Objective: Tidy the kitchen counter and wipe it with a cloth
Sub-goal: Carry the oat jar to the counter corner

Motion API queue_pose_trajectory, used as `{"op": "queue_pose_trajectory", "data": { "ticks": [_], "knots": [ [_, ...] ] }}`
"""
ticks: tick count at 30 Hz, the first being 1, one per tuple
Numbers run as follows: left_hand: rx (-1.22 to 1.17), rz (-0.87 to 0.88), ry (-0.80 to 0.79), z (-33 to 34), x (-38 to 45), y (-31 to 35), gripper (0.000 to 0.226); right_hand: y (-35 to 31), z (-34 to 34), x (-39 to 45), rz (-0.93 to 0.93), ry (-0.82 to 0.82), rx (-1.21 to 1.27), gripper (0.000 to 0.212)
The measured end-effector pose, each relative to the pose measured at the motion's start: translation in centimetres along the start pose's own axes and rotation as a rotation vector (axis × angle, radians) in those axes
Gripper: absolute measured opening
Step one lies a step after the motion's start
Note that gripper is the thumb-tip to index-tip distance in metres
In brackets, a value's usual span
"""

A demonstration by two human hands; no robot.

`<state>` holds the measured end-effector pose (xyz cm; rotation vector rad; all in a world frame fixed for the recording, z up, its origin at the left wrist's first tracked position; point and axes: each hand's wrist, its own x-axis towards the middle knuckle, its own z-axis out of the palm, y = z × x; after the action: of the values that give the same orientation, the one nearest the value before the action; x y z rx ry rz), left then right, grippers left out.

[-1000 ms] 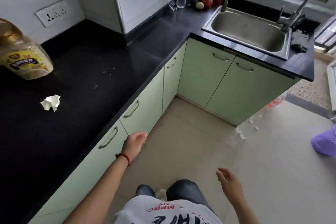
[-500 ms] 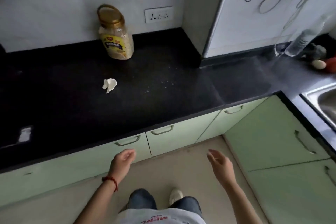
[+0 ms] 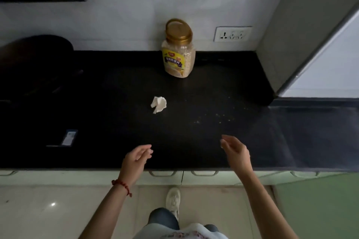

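both hands are empty with loose, half-curled fingers: the left hand [image 3: 136,158] and right hand [image 3: 236,150] hover over the front edge of the counter [image 3: 213,93]. nothing looks tidied or wiped yet. a crumpled tissue [image 3: 159,104] lies mid-counter, crumbs [image 3: 219,116] to its right, a jar [image 3: 178,49] at the wall. no cloth shows. the jar's yellow label is too blurred to read.

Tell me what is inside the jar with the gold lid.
Through the clear sides of the jar, pale flakes or grains fill it nearly to the gold lid. The yellow label covers part of the front, so the contents behind it are hidden.
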<state>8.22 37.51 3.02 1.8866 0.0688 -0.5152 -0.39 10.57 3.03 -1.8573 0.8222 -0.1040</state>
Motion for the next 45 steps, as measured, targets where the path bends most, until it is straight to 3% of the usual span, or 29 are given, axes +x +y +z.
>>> {"op": "queue_pose_trajectory", "data": {
  "ticks": [3,15,23,28,36,40,45],
  "knots": [
    [0.011,0.028,-0.013,-0.4,4.7,2.7,0.016,-2.6,1.0,3.8,-0.023,0.015,0.013,0.030],
    [0.181,0.138,0.019,-0.1,26.3,13.8,0.047,-11.9,5.9,19.7,-0.083,-0.043,0.031,0.055],
    [0.215,0.186,-0.108,2.3,36.6,16.7,0.077,-14.4,9.5,28.0,-0.147,-0.063,0.035,0.083],
    [0.094,0.156,-0.258,2.8,38.9,17.2,0.091,-14.6,11.2,30.6,-0.238,-0.141,0.021,0.096],
    [-0.063,0.204,-0.196,4.6,35.4,14.7,0.091,-15.1,11.2,32.0,-0.312,-0.206,0.060,0.094],
    [0.030,0.248,-0.161,4.1,35.9,14.3,0.088,-15.3,9.9,32.8,-0.280,-0.324,0.060,0.103],
    [0.113,0.206,-0.342,3.4,38.8,15.4,0.100,-15.6,9.7,33.4,-0.299,-0.378,0.029,0.107]
  ]
}}
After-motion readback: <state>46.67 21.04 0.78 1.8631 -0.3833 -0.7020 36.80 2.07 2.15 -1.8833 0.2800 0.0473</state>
